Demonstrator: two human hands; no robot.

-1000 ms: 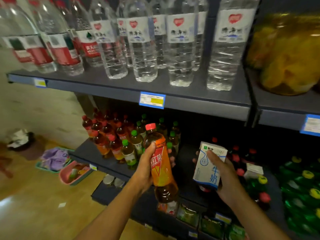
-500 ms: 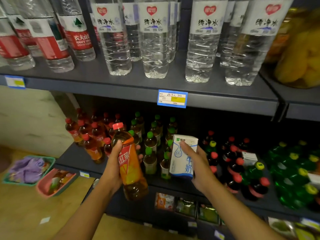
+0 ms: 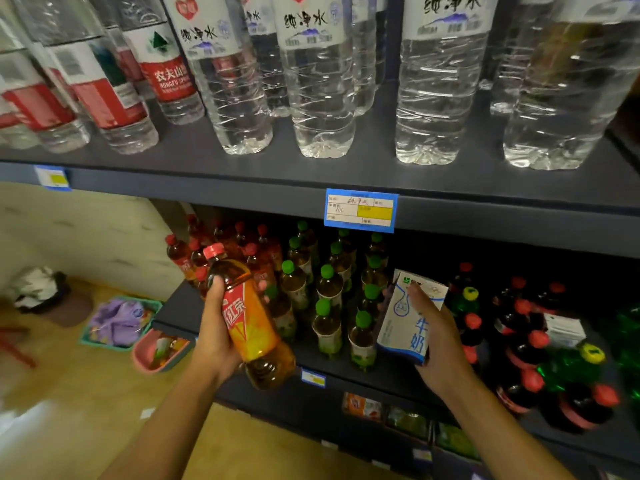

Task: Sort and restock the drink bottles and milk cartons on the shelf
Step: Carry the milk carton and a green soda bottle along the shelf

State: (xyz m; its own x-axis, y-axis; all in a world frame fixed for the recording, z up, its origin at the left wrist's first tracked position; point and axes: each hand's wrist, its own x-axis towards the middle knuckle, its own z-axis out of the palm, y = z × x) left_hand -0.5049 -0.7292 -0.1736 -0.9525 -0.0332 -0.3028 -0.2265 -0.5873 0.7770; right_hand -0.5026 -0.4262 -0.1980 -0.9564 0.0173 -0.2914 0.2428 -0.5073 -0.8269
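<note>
Orange tea bottle gripped in left hand, now nearer red-capped row; carton clasped in right hand, beside green-capped bottles. Both items unshelved, sorting under way.

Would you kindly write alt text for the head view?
The left hand grips a red-capped orange-labelled tea bottle and the right hand holds a white-and-blue milk carton before a dark shelf of drinks.
</note>
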